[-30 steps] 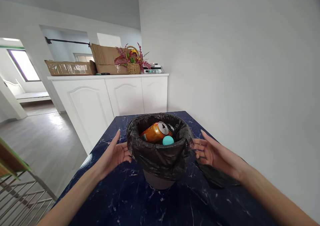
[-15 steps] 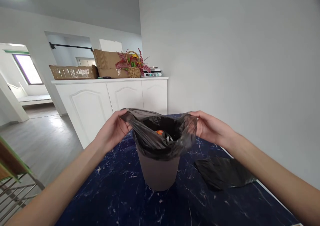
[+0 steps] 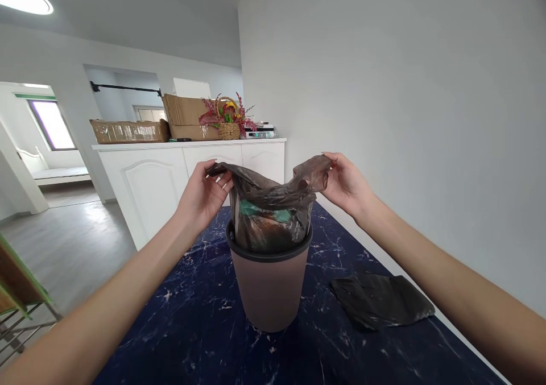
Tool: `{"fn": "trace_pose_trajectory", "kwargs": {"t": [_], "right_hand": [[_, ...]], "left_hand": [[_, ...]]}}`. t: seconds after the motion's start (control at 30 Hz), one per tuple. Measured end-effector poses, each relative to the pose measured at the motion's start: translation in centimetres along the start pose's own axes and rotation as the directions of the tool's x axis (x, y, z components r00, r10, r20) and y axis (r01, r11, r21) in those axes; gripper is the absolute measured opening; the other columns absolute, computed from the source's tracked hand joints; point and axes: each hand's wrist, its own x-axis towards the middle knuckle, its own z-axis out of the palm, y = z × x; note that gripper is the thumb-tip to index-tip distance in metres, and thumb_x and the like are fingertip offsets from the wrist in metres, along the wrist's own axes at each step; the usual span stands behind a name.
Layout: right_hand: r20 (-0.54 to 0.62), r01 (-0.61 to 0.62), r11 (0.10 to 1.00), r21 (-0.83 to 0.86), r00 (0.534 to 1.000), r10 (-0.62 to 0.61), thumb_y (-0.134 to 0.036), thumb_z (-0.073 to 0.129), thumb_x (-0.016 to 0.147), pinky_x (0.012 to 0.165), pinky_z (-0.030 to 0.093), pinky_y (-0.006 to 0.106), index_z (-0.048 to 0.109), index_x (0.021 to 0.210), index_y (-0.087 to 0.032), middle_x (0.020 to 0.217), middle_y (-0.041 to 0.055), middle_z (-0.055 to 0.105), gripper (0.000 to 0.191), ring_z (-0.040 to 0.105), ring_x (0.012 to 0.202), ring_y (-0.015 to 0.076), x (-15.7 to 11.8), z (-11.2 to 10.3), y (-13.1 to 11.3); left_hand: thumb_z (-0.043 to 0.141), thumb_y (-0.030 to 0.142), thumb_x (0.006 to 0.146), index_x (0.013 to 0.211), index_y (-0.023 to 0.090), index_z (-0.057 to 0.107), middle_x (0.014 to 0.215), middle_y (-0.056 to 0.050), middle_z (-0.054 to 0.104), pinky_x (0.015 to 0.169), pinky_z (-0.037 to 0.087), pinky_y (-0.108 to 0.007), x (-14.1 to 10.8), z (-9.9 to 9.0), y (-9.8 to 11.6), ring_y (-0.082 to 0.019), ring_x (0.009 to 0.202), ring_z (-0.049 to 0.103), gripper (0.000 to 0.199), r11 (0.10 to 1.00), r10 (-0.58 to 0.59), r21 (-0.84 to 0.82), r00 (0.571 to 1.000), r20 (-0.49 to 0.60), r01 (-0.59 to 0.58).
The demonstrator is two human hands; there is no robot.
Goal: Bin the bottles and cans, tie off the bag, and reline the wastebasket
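Observation:
A filled black garbage bag (image 3: 271, 226) stands partly out of a brownish-pink trash can (image 3: 273, 288) with a dark rim. Through the thin plastic, green and brownish contents show faintly. My left hand (image 3: 209, 194) pinches the bag's top edge at the left, its lower fingers loosely apart. On the opposite side my right hand (image 3: 344, 183) grips the other edge, its thumb and fingers closed on the plastic. The bag's mouth sags between both hands. A second, flat black garbage bag (image 3: 381, 301) lies on the table to the right of the can.
The can stands on a dark blue marbled table (image 3: 200, 328). Behind it is a white cabinet (image 3: 153, 186) bearing cardboard boxes (image 3: 128, 131) and a flower basket (image 3: 229, 130). A wall (image 3: 396, 118) runs along the right. A chair (image 3: 21, 288) stands at the lower left.
Both hands have risen with the bag's edges. The bag has come off the can's rim and up out of it, baring the rim. The flat bag lies still.

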Motion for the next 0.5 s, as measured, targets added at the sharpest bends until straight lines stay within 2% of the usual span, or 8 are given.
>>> {"fn": "trace_pose_trajectory", "kwargs": {"t": [0.1,0.2,0.33,0.4,0.5], "right_hand": [[0.009,0.050,0.998,0.034,0.999,-0.050,-0.025,0.078,0.082,0.077,0.062,0.031,0.058,0.077,-0.026,0.077,-0.0032,0.070,0.020,0.069,0.076,0.0161,0.8,0.9,-0.7],[-0.003,0.119,0.992,0.049,0.993,-0.119,-0.023,0.077,0.083,0.072,0.060,0.025,0.055,0.075,-0.026,0.075,-0.0039,0.068,0.023,0.067,0.072,0.0133,1.5,1.8,-1.5],[-0.020,0.225,0.972,0.063,0.974,-0.224,-0.022,0.076,0.083,0.069,0.060,0.023,0.052,0.074,-0.027,0.074,-0.0044,0.065,0.026,0.066,0.072,0.0131,2.6,3.0,-2.7],[0.010,0.283,0.957,0.060,0.959,-0.284,-0.022,0.076,0.084,0.075,0.063,0.025,0.053,0.077,-0.027,0.078,-0.0045,0.067,0.024,0.068,0.077,0.0135,3.1,3.6,-3.6],[0.078,0.376,0.926,0.023,0.923,-0.377,-0.026,0.077,0.086,0.087,0.064,0.030,0.055,0.080,-0.028,0.089,-0.0035,0.070,0.023,0.072,0.092,0.0158,3.8,5.0,-5.6]], "left_hand": [[0.061,0.012,0.090,0.069,0.020,0.058,0.066,0.004,0.065,0.071,0.058,-0.021,0.5,0.8,0.6,-0.009,0.063,0.065,0.023,0.999,0.041,-0.015,0.999,0.004,-0.041],[0.068,0.013,0.088,0.070,0.021,0.058,0.066,0.004,0.064,0.072,0.058,-0.020,1.5,1.7,1.6,-0.009,0.064,0.065,0.022,0.994,0.108,0.011,0.993,0.049,-0.109],[0.070,0.015,0.089,0.073,0.022,0.055,0.072,0.002,0.069,0.071,0.058,-0.019,2.6,3.4,4.2,-0.010,0.072,0.069,0.023,0.968,0.236,0.064,0.967,0.092,-0.242],[0.060,0.017,0.097,0.074,0.022,0.051,0.082,0.000,0.073,0.075,0.057,-0.017,2.6,4.4,6.1,-0.010,0.086,0.073,0.025,0.951,0.272,0.123,0.958,0.092,-0.282],[0.044,0.020,0.105,0.086,0.019,0.052,0.117,-0.003,0.077,0.095,0.053,-0.016,1.7,5.8,9.5,-0.012,0.125,0.070,0.020,0.880,0.366,0.278,0.923,0.119,-0.385]]}}
